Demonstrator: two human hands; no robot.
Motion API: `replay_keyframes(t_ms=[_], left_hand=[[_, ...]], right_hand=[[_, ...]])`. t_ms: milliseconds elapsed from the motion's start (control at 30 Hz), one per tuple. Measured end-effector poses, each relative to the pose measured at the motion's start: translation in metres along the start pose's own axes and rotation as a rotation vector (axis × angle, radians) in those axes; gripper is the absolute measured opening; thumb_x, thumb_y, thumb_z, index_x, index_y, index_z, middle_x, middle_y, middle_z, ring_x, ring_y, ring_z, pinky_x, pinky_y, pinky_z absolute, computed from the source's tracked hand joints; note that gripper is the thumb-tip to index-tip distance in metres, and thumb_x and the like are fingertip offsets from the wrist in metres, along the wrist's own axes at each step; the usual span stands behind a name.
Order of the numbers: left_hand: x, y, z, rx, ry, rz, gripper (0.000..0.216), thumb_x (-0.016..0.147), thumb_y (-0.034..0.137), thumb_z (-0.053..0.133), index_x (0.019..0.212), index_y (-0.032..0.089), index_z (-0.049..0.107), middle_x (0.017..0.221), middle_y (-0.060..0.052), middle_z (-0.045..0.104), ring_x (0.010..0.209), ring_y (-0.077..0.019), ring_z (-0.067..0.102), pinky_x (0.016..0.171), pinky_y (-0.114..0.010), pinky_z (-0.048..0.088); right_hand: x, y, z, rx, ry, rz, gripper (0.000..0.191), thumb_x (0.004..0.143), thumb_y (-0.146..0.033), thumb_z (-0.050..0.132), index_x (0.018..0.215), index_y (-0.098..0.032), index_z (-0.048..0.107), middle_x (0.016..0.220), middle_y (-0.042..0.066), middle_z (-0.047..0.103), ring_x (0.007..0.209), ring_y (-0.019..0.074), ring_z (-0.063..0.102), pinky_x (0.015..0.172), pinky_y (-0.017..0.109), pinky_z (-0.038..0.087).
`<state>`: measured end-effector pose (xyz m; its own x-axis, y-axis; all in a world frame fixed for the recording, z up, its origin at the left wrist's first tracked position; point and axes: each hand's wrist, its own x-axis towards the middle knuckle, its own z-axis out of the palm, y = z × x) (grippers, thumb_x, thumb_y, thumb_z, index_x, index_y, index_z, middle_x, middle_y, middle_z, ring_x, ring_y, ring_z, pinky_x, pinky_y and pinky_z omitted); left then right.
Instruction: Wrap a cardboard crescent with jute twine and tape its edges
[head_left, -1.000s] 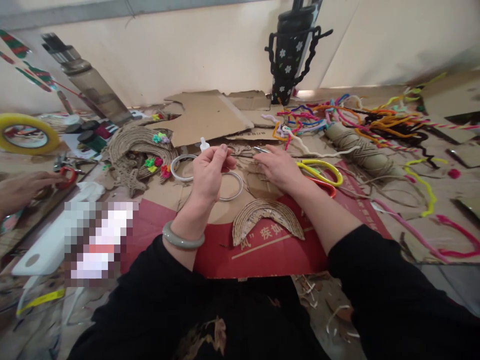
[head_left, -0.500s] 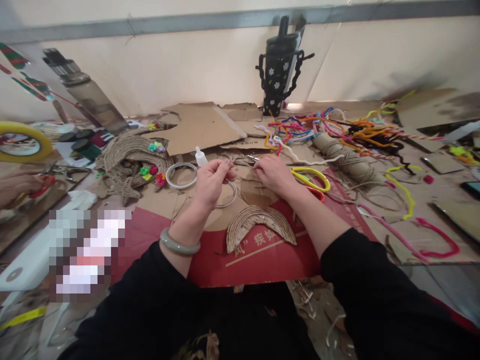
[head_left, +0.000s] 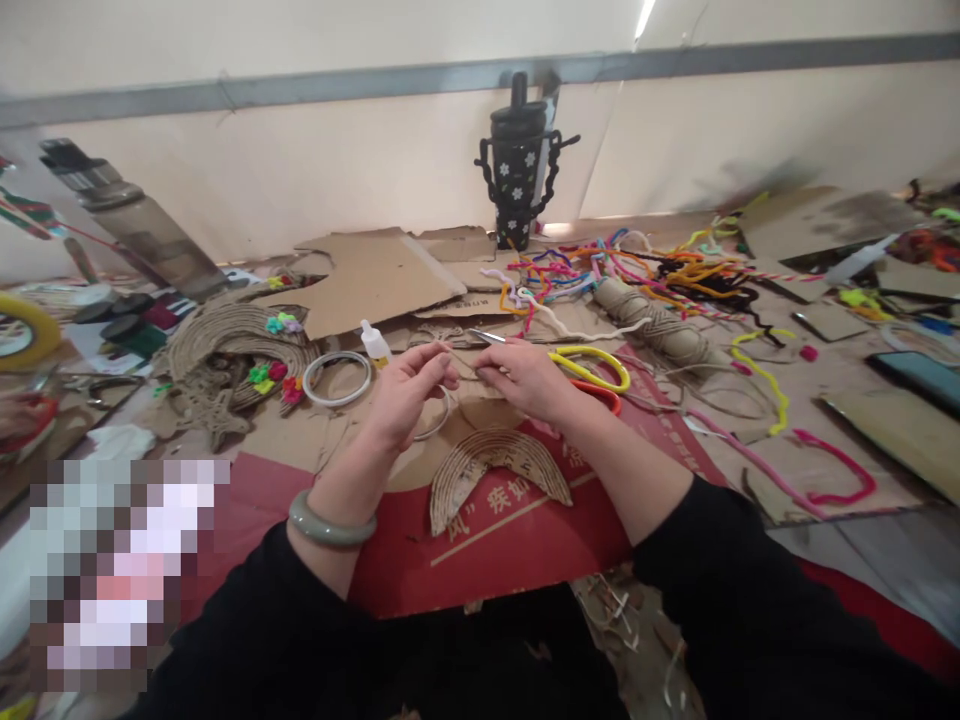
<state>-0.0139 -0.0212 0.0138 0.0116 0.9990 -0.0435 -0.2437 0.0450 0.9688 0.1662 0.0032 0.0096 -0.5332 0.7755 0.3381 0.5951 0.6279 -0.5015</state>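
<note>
My left hand (head_left: 411, 397) is closed in a pinch, thumb against fingers, above the cardboard. Facing it, my right hand (head_left: 523, 380) also pinches with fingertips down. A thin strand of twine (head_left: 466, 377) seems to run between the fingertips, though it is faint. Scissors with yellow and orange handles (head_left: 600, 366) lie partly hidden behind my right hand, blades pointing left. Nearer me, an arch of coiled twine on card (head_left: 501, 465) rests on the red printed cardboard (head_left: 495, 565). A roll of tape (head_left: 337, 379) and a small white glue bottle (head_left: 374, 343) are beside my left hand.
Twine-covered arches with pompoms (head_left: 240, 340) lie left. A twine roll (head_left: 645, 318) and tangled pipe cleaners (head_left: 675, 270) spread to the right. A black flowered tumbler (head_left: 517, 170) and a grey bottle (head_left: 146, 235) stand behind. Another person's hand (head_left: 19, 415) is at far left.
The view has shifted slightly, so the table things appear lower and further left. My hands are a little nearer each other, both still pinching. The scissors look unmoved on the table.
</note>
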Motion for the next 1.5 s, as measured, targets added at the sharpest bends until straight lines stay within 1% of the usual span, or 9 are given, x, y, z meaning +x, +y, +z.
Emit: replay_keyframes(t_ms=[167,300,433,567,700,800,933,1200,1500], left_hand=[[0.001,0.004,-0.002,-0.024,0.051,0.060,0.029,0.061,0.037,0.083,0.073,0.016,0.067,0.059,0.000,0.065,0.052,-0.0081,0.059,0.051,-0.018,0.043],[0.004,0.008,-0.005,-0.103,0.117,0.103,0.027,0.061,0.033,0.081,0.070,0.017,0.062,0.056,0.003,0.063,0.051,-0.0076,0.059,0.049,-0.017,0.042],[0.005,0.011,-0.006,-0.137,0.149,0.134,0.027,0.057,0.031,0.080,0.067,0.017,0.060,0.053,0.004,0.061,0.049,-0.0080,0.058,0.047,-0.017,0.042],[0.005,0.012,-0.008,-0.155,0.163,0.161,0.026,0.056,0.031,0.080,0.067,0.017,0.061,0.054,0.003,0.063,0.049,-0.0084,0.059,0.046,-0.017,0.042],[0.006,0.013,-0.009,-0.174,0.161,0.189,0.025,0.057,0.031,0.079,0.068,0.017,0.061,0.055,0.003,0.063,0.048,-0.0081,0.059,0.045,-0.016,0.043],[0.006,0.013,-0.010,-0.181,0.150,0.195,0.026,0.058,0.032,0.080,0.068,0.017,0.062,0.055,0.003,0.064,0.048,-0.0081,0.060,0.045,-0.016,0.043],[0.008,0.013,-0.012,-0.183,0.170,0.231,0.027,0.059,0.032,0.082,0.069,0.017,0.062,0.057,0.003,0.066,0.049,-0.0078,0.061,0.045,-0.015,0.043],[0.010,0.015,-0.014,-0.243,0.185,0.275,0.030,0.052,0.024,0.086,0.071,0.019,0.062,0.067,0.002,0.073,0.052,-0.0073,0.064,0.042,-0.012,0.040],[0.006,0.016,-0.012,-0.195,0.188,0.312,0.030,0.058,0.036,0.085,0.067,0.019,0.062,0.060,0.002,0.071,0.047,-0.0077,0.061,0.042,-0.014,0.042]], right_hand=[[0.000,0.006,-0.009,0.060,0.003,0.045,0.015,0.087,-0.021,0.055,0.086,-0.019,0.070,0.080,0.004,0.072,0.075,0.0158,0.061,0.078,0.030,0.042],[-0.002,0.024,-0.029,0.231,0.289,0.191,0.015,0.085,-0.027,0.056,0.079,-0.019,0.067,0.075,0.003,0.070,0.071,0.0149,0.059,0.070,0.027,0.043],[-0.007,0.047,-0.046,0.152,0.519,0.366,0.023,0.084,-0.035,0.056,0.073,-0.017,0.065,0.068,0.002,0.065,0.064,0.0144,0.054,0.065,0.028,0.040],[-0.010,0.057,-0.047,-0.026,0.448,0.460,0.023,0.084,-0.035,0.057,0.075,-0.016,0.068,0.070,0.004,0.067,0.068,0.0170,0.057,0.067,0.029,0.042],[-0.008,0.041,-0.036,0.010,0.218,0.285,0.025,0.082,-0.028,0.060,0.102,-0.018,0.070,0.095,0.007,0.074,0.089,0.0218,0.066,0.082,0.033,0.046],[-0.007,0.025,-0.027,0.050,0.031,0.171,0.028,0.087,-0.033,0.056,0.108,-0.019,0.070,0.107,0.008,0.074,0.100,0.0228,0.066,0.088,0.034,0.047],[-0.007,0.020,-0.022,-0.029,-0.128,0.189,0.026,0.087,-0.029,0.057,0.105,-0.019,0.072,0.102,0.008,0.075,0.093,0.0215,0.067,0.082,0.032,0.048],[-0.013,0.023,-0.042,0.041,-0.003,0.231,0.023,0.087,-0.029,0.052,0.090,-0.018,0.072,0.073,0.002,0.069,0.065,0.0136,0.057,0.063,0.025,0.041],[-0.027,0.015,-0.063,0.324,0.207,0.242,0.023,0.081,-0.038,0.061,0.079,-0.017,0.071,0.069,0.001,0.065,0.062,0.0124,0.053,0.058,0.026,0.039]])
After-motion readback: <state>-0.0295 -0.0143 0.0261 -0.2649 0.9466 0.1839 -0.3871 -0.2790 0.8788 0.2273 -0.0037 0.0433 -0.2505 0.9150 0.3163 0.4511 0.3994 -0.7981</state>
